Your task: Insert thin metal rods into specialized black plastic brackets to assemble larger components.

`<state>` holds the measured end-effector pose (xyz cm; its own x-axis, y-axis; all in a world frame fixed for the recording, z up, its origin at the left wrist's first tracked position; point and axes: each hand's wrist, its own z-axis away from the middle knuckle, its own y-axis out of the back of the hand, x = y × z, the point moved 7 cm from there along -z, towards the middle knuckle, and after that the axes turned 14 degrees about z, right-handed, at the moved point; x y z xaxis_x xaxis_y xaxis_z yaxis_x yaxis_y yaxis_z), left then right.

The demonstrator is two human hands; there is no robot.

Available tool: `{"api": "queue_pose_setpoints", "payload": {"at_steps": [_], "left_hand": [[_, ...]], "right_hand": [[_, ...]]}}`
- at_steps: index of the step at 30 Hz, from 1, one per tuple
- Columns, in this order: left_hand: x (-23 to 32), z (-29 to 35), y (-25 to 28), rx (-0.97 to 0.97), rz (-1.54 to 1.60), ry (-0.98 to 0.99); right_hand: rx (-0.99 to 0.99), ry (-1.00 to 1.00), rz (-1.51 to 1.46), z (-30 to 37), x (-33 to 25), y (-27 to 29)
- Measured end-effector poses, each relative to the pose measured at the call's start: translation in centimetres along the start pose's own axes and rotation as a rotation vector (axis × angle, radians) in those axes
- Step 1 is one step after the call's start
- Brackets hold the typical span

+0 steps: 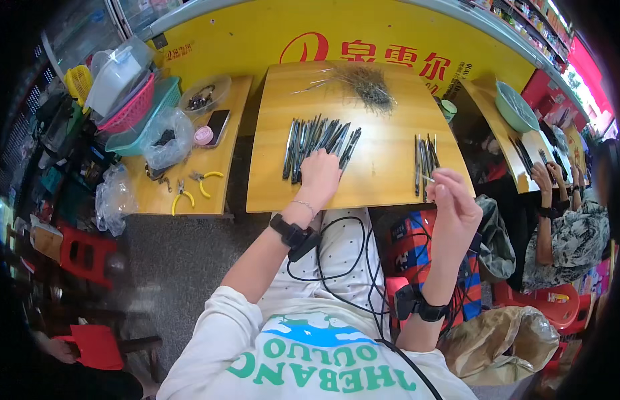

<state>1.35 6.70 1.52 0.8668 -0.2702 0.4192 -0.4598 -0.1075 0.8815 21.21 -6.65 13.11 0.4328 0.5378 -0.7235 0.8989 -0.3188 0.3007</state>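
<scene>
A row of dark slender sticks [316, 137], several of them with tapered ends, lies across the middle of the wooden table [383, 180]. Over its near edge my left hand [320, 177] bends with fingers curled down onto the sticks; the fingertips are partly hidden. A smaller bunch of similar dark sticks [418, 160] lies to the right. Just at its near end, my right hand [455, 203] is raised with thumb and fingers pinched on a small thin pale piece [428, 179], whose kind I cannot make out.
A tangled heap of thin dark strands [373, 90] lies at the table's far side. On the left side table are yellow-handled pliers [184, 197], a phone [218, 127], a clear bag [168, 140] and stacked baskets [133, 107]. Cables [336, 287] cross my lap. Another person [566, 227] works at the right.
</scene>
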Motion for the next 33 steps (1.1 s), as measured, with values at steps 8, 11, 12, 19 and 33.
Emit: {"api": "queue_pose_setpoints", "payload": {"at_steps": [8,11,12,19,33], "left_hand": [[0.8,1.2,-0.5,-0.021,0.226,0.059],[0.6,1.3,-0.3,-0.054,0.226,0.086],[0.3,1.2,-0.4,-0.056,0.224,0.084],[-2.1,1.2,-0.5,-0.044,0.436,0.114],[-0.8,5.4,3.5,-0.133,1.065,0.22]], "right_hand": [[0.279,-0.344,-0.349,0.3,-0.6,1.0],[0.269,-0.356,-0.339,0.5,0.3,0.9],[0.271,-0.357,-0.34,0.5,0.5,0.9],[0.311,-0.405,-0.42,0.7,1.9,1.6],[0.306,-0.361,-0.434,0.4,1.1,1.1]]}}
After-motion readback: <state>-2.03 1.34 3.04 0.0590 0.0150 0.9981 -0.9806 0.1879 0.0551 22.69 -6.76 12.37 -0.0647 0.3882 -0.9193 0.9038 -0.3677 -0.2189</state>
